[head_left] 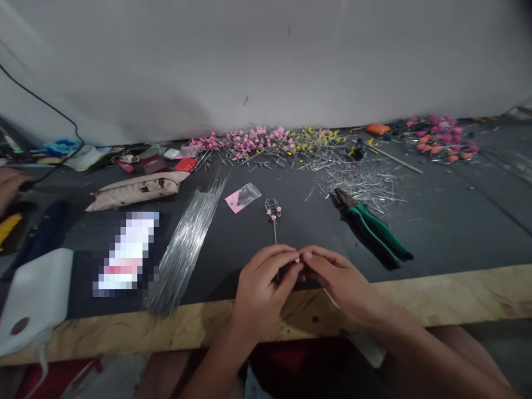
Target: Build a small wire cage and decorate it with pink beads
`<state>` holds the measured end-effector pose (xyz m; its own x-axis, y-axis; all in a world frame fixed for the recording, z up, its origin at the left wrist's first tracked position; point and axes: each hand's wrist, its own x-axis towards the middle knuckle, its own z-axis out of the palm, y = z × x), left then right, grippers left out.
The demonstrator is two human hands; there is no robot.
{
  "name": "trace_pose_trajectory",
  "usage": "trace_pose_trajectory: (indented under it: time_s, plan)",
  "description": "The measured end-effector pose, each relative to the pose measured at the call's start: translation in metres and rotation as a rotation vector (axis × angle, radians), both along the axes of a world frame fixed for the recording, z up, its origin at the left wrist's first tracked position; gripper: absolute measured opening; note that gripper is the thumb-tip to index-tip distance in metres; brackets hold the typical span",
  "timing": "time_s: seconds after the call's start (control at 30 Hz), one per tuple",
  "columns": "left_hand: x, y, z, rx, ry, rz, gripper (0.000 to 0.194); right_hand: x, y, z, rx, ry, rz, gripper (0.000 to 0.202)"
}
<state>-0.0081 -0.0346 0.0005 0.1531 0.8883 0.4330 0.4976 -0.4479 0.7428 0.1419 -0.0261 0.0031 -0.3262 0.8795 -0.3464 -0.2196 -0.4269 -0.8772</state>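
Just above the table's front edge, my left hand (pixel 264 285) and my right hand (pixel 336 280) meet at the fingertips. Both are closed in a pinch around a tiny pink piece (pixel 297 260), mostly covered by the fingers. Beyond my left hand lies a wire stem with small pink buds (pixel 273 212) at its far end; its lower part passes behind the fingers. Green-handled pliers (pixel 374 230) rest to the right of my right hand. A small plastic bag with pink material (pixel 243 197) lies past the wire stem.
A bundle of straight wires (pixel 189 244) and a lit phone (pixel 127 252) lie left. Behind are pink and yellow budded stems (pixel 261 141), loose wire pieces (pixel 361 180), a wooden stick (pixel 397 159) and a beige pouch (pixel 137 190). Another person's hand (pixel 12 185) shows far left.
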Motion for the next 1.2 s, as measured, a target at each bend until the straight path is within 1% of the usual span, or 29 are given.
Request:
trace_pose_trajectory:
  time_s: [0.1, 0.17, 0.27, 0.33, 0.4, 0.47, 0.53, 0.6, 0.67, 0.73, 0.77, 0.83, 0.93, 1.2]
  plan:
    - [-0.006, 0.003, 0.005, -0.009, 0.027, 0.055, 0.014, 0.002, 0.005, 0.001, 0.069, -0.083, 0.049, 0.021]
    - [-0.014, 0.007, 0.009, -0.010, 0.024, 0.142, 0.012, 0.003, 0.010, 0.000, 0.105, -0.189, 0.115, 0.021]
    - [-0.030, 0.016, 0.014, -0.038, -0.034, 0.303, 0.011, 0.002, 0.016, -0.004, 0.125, -0.329, 0.231, 0.025]
    - [-0.040, 0.024, 0.014, -0.067, -0.083, 0.382, 0.013, -0.003, 0.018, -0.006, 0.131, -0.355, 0.284, 0.028]
    - [-0.048, 0.031, 0.014, -0.109, -0.138, 0.415, 0.016, -0.009, 0.020, -0.008, 0.157, -0.348, 0.314, 0.029]
    - [-0.052, 0.039, 0.013, -0.146, -0.167, 0.411, 0.019, -0.015, 0.020, -0.008, 0.209, -0.342, 0.343, 0.029]
    - [-0.052, 0.049, 0.011, -0.176, -0.146, 0.384, 0.020, -0.021, 0.022, -0.008, 0.261, -0.363, 0.394, 0.030]
    - [-0.051, 0.058, 0.009, -0.201, -0.106, 0.346, 0.021, -0.023, 0.026, -0.006, 0.339, -0.444, 0.425, 0.029]
    - [-0.050, 0.066, 0.007, -0.223, -0.078, 0.303, 0.022, -0.023, 0.030, -0.005, 0.520, -0.576, 0.401, 0.028]
    - [-0.049, 0.071, 0.005, -0.241, -0.047, 0.262, 0.022, -0.022, 0.034, -0.005, 0.762, -0.718, 0.389, 0.030]
    - [-0.049, 0.072, 0.004, -0.247, -0.026, 0.245, 0.022, -0.021, 0.035, -0.005, 0.861, -0.775, 0.408, 0.032]
    - [-0.049, 0.073, 0.002, -0.257, 0.024, 0.215, 0.021, -0.021, 0.035, -0.006, 0.967, -0.845, 0.484, 0.033]
    - [-0.049, 0.074, 0.000, -0.269, 0.079, 0.193, 0.021, -0.022, 0.033, -0.009, 0.986, -0.878, 0.553, 0.033]
    - [-0.051, 0.079, -0.007, -0.298, 0.084, 0.174, 0.021, -0.022, 0.031, -0.009, 1.006, -0.859, 0.593, 0.034]
